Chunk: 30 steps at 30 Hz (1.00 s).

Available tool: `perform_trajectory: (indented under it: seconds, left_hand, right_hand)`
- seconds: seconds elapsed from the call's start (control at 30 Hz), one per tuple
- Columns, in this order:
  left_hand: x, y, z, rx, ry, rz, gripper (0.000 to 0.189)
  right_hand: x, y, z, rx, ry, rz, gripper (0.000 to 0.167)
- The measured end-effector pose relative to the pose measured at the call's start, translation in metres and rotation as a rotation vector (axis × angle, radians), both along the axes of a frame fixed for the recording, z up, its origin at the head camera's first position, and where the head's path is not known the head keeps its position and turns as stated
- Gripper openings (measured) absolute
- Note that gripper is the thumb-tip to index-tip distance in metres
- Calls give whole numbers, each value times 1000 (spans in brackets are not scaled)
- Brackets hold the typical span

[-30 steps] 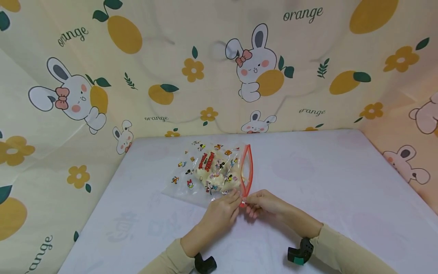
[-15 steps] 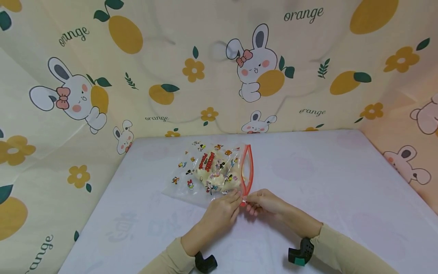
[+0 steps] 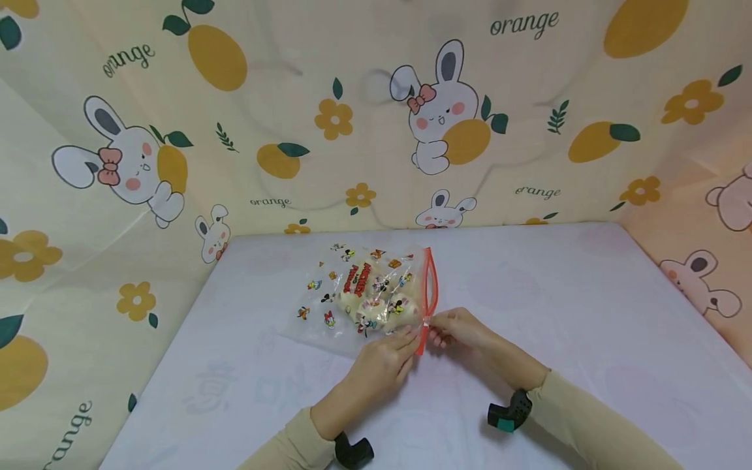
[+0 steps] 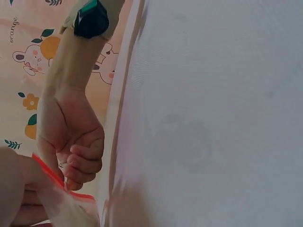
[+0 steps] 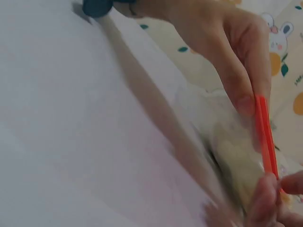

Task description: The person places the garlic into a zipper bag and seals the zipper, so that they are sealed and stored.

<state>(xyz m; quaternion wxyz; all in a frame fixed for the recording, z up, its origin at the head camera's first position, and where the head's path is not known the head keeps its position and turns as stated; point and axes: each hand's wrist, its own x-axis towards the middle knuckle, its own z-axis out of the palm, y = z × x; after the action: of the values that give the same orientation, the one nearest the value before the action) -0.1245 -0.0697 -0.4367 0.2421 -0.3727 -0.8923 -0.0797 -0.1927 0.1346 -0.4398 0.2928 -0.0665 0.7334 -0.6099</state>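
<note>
A clear slider zip bag with cartoon prints lies on the white table, pale cream-coloured things inside it. Its red zip strip runs along the right side, joined below the slider and gaping above it. My left hand pinches the strip's near end; in the right wrist view the thumb lies against the red strip. With thumb and forefinger, my right hand pinches the small whitish slider on the strip. Its other fingers are curled in the left wrist view.
The white table reaches back to a cream curtain printed with rabbits and oranges. Each wrist wears a black camera mount, the right one close above the table.
My right hand has moved the slider a short way up the strip, away from me. More of the strip's near end is now joined. My left hand stays in place.
</note>
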Motion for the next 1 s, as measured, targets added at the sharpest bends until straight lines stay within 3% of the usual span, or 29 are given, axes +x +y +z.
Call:
perform_trajectory:
  seconds: [0.23,0.4,0.67,0.83,1.0]
  left_hand:
    - [-6,3,-5,19,105,-29,33]
    - [-9,7,-2,19,139,-72,36]
    - [-14,14,0,-50,159,-86,37]
    - [-16,18,1,-77,155,-70,33]
    - [-15,19,1,-97,154,-50,32]
  right_hand:
    - [-7,4,2,-35,-13,34,27]
    - [-13,5,1,-40,-24,19,25]
    - [-17,6,1,-70,-30,-27,22]
    - [-16,7,2,-98,-38,-8,21]
    - [-14,8,2,-85,-27,9,33]
